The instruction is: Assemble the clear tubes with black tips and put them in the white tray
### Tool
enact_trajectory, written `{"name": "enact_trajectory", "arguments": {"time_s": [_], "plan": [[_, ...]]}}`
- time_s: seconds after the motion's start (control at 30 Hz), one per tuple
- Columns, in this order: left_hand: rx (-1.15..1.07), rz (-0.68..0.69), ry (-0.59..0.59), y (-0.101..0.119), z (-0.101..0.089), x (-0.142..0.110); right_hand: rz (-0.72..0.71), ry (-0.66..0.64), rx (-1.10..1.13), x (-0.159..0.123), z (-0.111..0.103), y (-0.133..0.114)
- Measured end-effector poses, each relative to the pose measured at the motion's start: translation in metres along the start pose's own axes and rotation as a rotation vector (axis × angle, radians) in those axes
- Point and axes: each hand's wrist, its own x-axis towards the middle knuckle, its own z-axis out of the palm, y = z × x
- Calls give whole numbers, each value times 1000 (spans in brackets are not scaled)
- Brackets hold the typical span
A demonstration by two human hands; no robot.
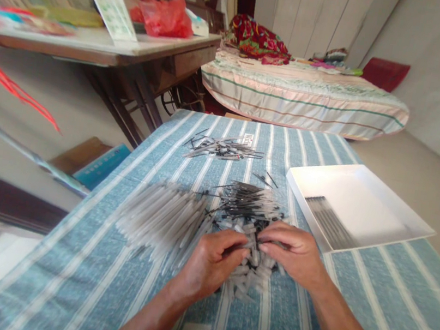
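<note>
My left hand (216, 261) is closed in a pinch above a heap of small translucent pen caps (250, 280). Opposite it, my right hand (294, 250) pinches too, its fingertips close to the left ones. Whatever is between the fingers is small and blurred, so I cannot name it. To the left lies a large pile of frosted pen barrels (166, 217). Just beyond my hands is a bundle of dark-tipped pen refills (250, 200). A white box (378, 211) on the right holds a row of several pens (329, 223) along its near left side.
A looser scatter of thin refills and pen parts (224, 148) lies farther back on the striped blue tablecloth (102, 291). A desk with a red plastic bag (165, 16) stands at left. Behind the table is a bed (305, 92).
</note>
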Motion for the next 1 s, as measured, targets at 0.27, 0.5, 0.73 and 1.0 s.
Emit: {"name": "enact_trajectory", "arguments": {"time_s": [0.27, 0.5, 0.73, 1.0], "plan": [[28, 10, -73, 3, -1, 1, -16, -44, -44, -1, 2, 0], [65, -2, -105, 5, -2, 2, -30, -95, -86, -2, 2, 4], [61, -12, -170, 5, -4, 1, -1, -182, -174, -2, 1, 2], [92, -39, -201, 4, -4, 1, 29, -260, -285, -2, 4, -1]]}}
